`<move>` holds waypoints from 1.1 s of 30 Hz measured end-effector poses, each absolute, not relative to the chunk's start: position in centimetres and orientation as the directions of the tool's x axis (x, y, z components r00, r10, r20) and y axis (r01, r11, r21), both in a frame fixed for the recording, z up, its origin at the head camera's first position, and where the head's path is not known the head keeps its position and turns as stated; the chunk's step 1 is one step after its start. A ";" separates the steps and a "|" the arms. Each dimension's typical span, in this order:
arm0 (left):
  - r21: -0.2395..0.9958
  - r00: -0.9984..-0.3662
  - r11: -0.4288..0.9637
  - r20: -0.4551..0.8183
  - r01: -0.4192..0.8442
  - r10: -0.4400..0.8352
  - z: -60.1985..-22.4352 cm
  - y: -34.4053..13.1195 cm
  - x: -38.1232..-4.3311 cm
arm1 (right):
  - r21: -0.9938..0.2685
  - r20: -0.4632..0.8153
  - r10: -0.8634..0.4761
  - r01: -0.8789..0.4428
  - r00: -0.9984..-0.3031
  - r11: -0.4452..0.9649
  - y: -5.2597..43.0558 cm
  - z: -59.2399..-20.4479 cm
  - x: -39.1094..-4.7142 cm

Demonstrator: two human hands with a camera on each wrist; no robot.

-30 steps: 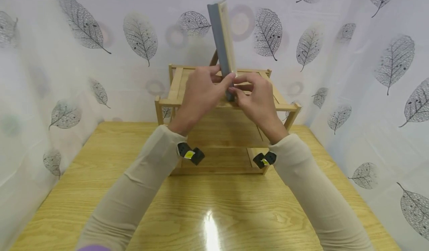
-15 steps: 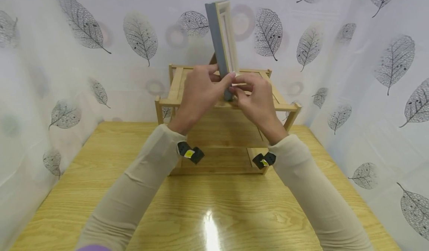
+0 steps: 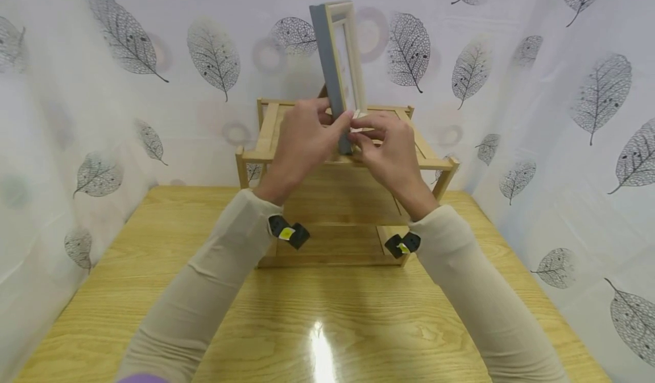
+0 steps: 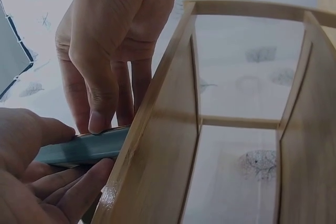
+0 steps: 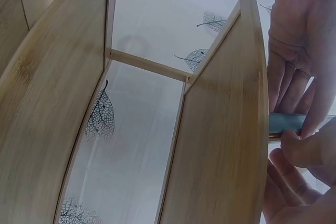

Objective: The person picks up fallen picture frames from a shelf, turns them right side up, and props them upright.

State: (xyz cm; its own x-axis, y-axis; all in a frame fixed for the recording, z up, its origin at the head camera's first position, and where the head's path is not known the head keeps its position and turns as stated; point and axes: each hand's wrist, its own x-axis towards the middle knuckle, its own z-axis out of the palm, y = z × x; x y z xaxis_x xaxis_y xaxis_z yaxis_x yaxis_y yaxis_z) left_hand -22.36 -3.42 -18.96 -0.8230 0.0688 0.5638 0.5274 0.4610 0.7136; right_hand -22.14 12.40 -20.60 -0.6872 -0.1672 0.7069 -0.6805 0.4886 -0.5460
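A picture frame (image 3: 327, 59) with a blue-grey side and a cream front moulding stands on the top of a small wooden shelf (image 3: 348, 195), leaning slightly and turned nearly edge-on. My left hand (image 3: 307, 138) holds its lower part from the left, thumb on the near edge. From the right, my right hand (image 3: 391, 144) pinches the frame's lower front side. In the left wrist view, fingers of both hands meet around the blue edge of the frame (image 4: 84, 148). The right wrist view shows the frame's edge (image 5: 286, 123) between the two hands. Its bottom corner is partly hidden by fingers.
The shelf's top has raised rails (image 3: 251, 155) at its sides, and a lower tier (image 3: 332, 241) shows beneath. It stands on a glossy wooden table (image 3: 153, 258). Leaf-patterned curtains (image 3: 215, 59) enclose the back and both sides.
The picture frame has turned so that more of its front shows, and its top has shifted slightly left. Both hands keep their hold and have moved very little to the left.
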 end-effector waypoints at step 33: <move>0.720 -0.856 0.487 0.502 0.494 0.126 -18.8 -4.9 -22.3 | -0.573 0.654 -0.066 -0.550 -0.754 0.607 14.3 -20.4 -23.1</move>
